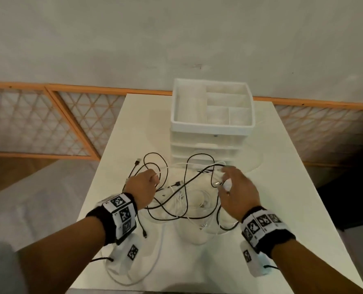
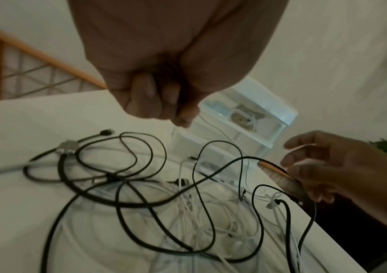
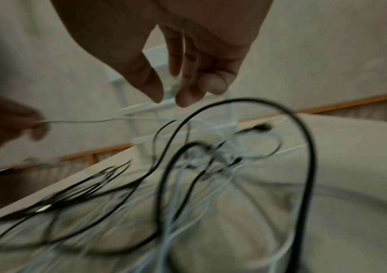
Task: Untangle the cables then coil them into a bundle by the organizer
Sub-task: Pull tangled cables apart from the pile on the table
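A tangle of black cables (image 1: 200,154) and thin white cables (image 1: 182,200) lies on the white table (image 1: 282,187) in front of the white drawer organizer (image 1: 210,126). My left hand (image 1: 148,181) is curled at the tangle's left side and pinches a thin white cable (image 3: 82,121), which runs off towards the organizer (image 2: 269,118). My right hand (image 1: 229,181) hovers over the tangle's right side. Its thumb and fingers (image 3: 170,100) hang apart with nothing plainly between them. A tall black loop (image 3: 246,99) rises just below those fingers.
The organizer has an open compartment tray on top and clear drawers below. An orange-framed lattice panel (image 1: 49,124) runs behind the table along a pale wall. A grey surface (image 1: 38,198) lies lower on the left. One long white cable trails to the table's near edge.
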Motion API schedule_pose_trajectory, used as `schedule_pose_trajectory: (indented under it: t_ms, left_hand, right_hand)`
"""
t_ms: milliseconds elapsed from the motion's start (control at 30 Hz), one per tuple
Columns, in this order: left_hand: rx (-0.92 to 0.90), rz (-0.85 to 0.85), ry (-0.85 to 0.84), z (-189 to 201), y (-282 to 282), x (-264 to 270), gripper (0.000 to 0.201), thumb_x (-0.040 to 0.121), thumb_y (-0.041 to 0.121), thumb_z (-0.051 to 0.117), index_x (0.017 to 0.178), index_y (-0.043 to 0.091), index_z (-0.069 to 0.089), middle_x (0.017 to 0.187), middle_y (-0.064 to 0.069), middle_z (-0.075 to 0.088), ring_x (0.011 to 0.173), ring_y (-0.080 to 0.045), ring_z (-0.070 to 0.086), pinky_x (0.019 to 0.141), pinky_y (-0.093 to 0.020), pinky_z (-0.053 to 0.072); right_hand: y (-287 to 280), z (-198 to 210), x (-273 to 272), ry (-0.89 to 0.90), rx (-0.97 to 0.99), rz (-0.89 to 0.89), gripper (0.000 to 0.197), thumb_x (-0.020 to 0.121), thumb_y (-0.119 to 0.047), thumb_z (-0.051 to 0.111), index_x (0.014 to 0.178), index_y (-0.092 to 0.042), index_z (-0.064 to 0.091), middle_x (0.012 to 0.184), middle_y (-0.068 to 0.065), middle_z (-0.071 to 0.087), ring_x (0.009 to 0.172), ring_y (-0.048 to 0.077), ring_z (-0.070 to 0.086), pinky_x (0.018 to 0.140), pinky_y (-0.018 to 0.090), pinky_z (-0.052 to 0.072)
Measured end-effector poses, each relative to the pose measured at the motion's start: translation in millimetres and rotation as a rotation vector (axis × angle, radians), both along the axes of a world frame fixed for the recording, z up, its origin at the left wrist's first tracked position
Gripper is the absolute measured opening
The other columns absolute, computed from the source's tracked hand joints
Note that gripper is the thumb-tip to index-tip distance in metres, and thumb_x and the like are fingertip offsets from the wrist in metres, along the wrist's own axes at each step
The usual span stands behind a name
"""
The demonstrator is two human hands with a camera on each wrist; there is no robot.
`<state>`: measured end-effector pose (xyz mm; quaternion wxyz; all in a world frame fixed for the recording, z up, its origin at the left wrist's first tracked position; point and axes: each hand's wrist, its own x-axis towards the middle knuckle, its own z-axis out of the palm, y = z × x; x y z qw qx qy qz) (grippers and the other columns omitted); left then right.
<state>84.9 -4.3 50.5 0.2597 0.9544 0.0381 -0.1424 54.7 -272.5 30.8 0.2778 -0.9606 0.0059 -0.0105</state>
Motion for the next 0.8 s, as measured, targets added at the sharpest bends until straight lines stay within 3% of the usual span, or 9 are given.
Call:
schedule_pose_trajectory:
  t_ms: [67,167,233,333,400,500,633,733,800]
  left_hand:
    - [0.017,0.062,0.047,-6.3,-5.4,2.5,0.027,0.100,0.034,0.044,0.099,0.012,0.058,0.106,-0.011,0.068,0.105,-0.034,0.061,0.080,-0.030,0.039]
    - [0.035,0.065,0.180,-14.5,-18.4,5.7,0.056,0.094,0.059,0.047,0.106,0.006,0.062,0.112,-0.008,0.067,0.109,-0.030,0.061,0.086,-0.031,0.042]
    - [0.005,0.065,0.223,-21.7,-23.8,8.5,0.049,0.094,0.046,0.053,0.108,0.001,0.065,0.113,-0.010,0.067,0.110,-0.031,0.063,0.088,-0.034,0.047]
    - [-0.039,0.061,0.189,-22.5,-25.3,17.6,0.035,0.094,0.027,0.052,0.102,-0.002,0.070,0.108,-0.016,0.072,0.100,-0.032,0.067,0.081,-0.035,0.052]
    - [-0.037,0.065,0.220,-14.2,-27.1,23.7,0.045,0.092,0.043,0.057,0.097,0.000,0.069,0.099,-0.012,0.072,0.084,-0.027,0.065,0.069,-0.031,0.048]
    - [0.078,0.084,0.289,-10.3,-28.9,20.0,0.057,0.083,0.066,0.059,0.083,0.009,0.056,0.085,-0.006,0.065,0.081,-0.025,0.062,0.069,-0.028,0.045]
    - [-0.070,0.081,0.359,-11.5,-33.7,11.8,0.037,0.085,0.036,0.065,0.102,0.003,0.066,0.102,-0.015,0.071,0.089,-0.028,0.066,0.067,-0.028,0.043]
    - [-0.303,-0.013,0.296,30.2,-41.3,17.3,0.027,0.082,0.024,0.067,0.091,-0.001,0.068,0.072,-0.009,0.058,0.059,-0.024,0.054,0.051,-0.028,0.036]
    - [-0.528,-0.109,0.301,75.5,-48.2,20.5,0.018,0.081,0.019,0.069,0.087,0.003,0.067,0.058,0.000,0.045,0.045,-0.014,0.034,0.044,-0.024,0.026]
  right_hand:
    - [29.3,-13.4,-11.6,0.105,0.000,0.213,0.036,0.086,-0.026,0.059,0.122,-0.029,0.061,0.110,-0.009,0.063,0.096,0.015,0.062,0.087,0.039,0.053]
    - [63.7,-19.2,-14.8,0.177,0.014,0.362,0.039,0.090,-0.028,0.055,0.128,-0.032,0.060,0.120,-0.009,0.061,0.101,0.013,0.060,0.095,0.038,0.050]
    - [75.6,-15.6,-11.7,0.141,0.051,0.341,0.041,0.090,-0.029,0.055,0.131,-0.032,0.057,0.117,-0.010,0.061,0.097,0.012,0.059,0.093,0.036,0.051]
    - [76.5,-3.8,-2.9,0.055,0.115,0.229,0.041,0.091,-0.026,0.061,0.131,-0.027,0.057,0.099,-0.010,0.062,0.073,0.004,0.049,0.085,0.034,0.052]
    - [72.7,3.5,4.8,0.005,0.138,0.163,0.040,0.090,-0.024,0.063,0.130,-0.026,0.058,0.093,-0.010,0.063,0.065,-0.004,0.044,0.082,0.033,0.053]
    - [76.4,12.3,10.0,-0.025,0.152,0.189,0.037,0.090,-0.021,0.064,0.127,-0.026,0.060,0.091,-0.009,0.065,0.065,-0.010,0.041,0.083,0.033,0.052]
    - [75.8,14.0,9.3,-0.026,0.147,0.190,0.035,0.090,-0.023,0.064,0.124,-0.025,0.062,0.089,-0.009,0.068,0.069,-0.003,0.049,0.087,0.034,0.051]
    - [68.0,14.3,10.3,0.105,0.144,0.149,0.040,0.090,-0.033,0.066,0.129,-0.029,0.057,0.086,-0.011,0.067,0.084,0.013,0.064,0.085,0.038,0.055]
    - [66.6,18.5,13.3,0.148,0.229,0.119,0.033,0.091,-0.043,0.065,0.120,-0.028,0.061,0.082,-0.007,0.066,0.076,0.019,0.067,0.074,0.037,0.057]
